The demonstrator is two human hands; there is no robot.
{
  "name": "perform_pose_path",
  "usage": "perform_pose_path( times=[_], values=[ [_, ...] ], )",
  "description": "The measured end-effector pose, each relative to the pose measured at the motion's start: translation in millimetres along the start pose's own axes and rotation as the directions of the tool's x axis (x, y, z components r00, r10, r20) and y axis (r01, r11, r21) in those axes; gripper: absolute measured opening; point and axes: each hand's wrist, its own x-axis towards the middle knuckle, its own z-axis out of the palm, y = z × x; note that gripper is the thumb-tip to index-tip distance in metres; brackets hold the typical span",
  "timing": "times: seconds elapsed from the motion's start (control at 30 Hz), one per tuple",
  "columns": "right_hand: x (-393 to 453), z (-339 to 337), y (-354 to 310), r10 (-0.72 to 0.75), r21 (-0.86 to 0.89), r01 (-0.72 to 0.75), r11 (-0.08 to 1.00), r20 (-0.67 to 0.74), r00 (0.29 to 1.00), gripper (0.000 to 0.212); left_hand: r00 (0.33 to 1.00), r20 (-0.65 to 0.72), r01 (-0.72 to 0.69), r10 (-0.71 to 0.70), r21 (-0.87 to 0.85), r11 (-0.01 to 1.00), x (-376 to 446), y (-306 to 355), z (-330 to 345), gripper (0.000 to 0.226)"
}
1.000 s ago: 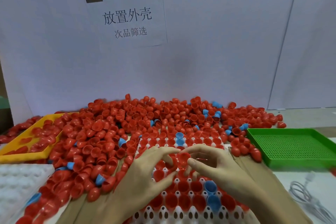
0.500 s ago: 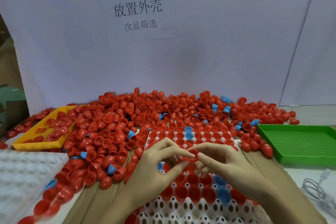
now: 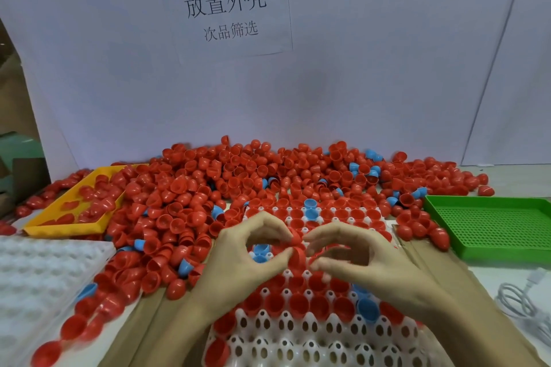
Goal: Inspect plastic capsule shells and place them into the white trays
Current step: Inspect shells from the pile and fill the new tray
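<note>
A white tray with round pockets lies in front of me, most pockets filled with red shells and a few blue ones. Over its middle, my left hand pinches a red capsule shell between thumb and forefinger. My right hand meets it from the right, thumb and fingers curled around the same shell. Behind the tray spreads a large heap of loose red and blue shells.
An orange tray with several red shells sits at the left, a green perforated tray at the right. A second white tray lies at the near left. A white cable coils at the near right. A white wall with a paper sign stands behind.
The camera has tilted up and moved closer. Both hands stayed together over the tray's middle, working the red shell between their fingertips.
</note>
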Motion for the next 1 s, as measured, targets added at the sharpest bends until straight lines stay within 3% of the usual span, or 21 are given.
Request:
perform_pose_path(
  times=[0.17, 0.43, 0.77, 1.0],
  values=[
    [-4, -13, 0, 0.034, -0.045, -0.039, 0.998, -0.11, 0.993, 0.02, 0.96, 0.229, 0.146, -0.16, 0.076, 0.986, -10, -3, -47, 0.02],
    [-4, -15, 2, 0.083, 0.01, -0.082, 0.997, -0.138, 0.987, 0.02, 0.831, 0.497, 0.152, -0.252, 0.234, 0.96, -39, -4, -51, 0.016],
    [-5, -16, 3, 0.093, 0.049, -0.087, 0.995, -0.139, 0.986, 0.022, 0.8, 0.533, 0.11, -0.277, 0.323, 0.94, -40, -3, -51, 0.019],
    [-2, -19, 11, 0.081, 0.038, -0.077, 0.996, -0.112, 0.99, 0.022, 0.801, 0.547, 0.092, -0.244, 0.29, 0.953, -41, -7, -52, 0.026]
  ],
)
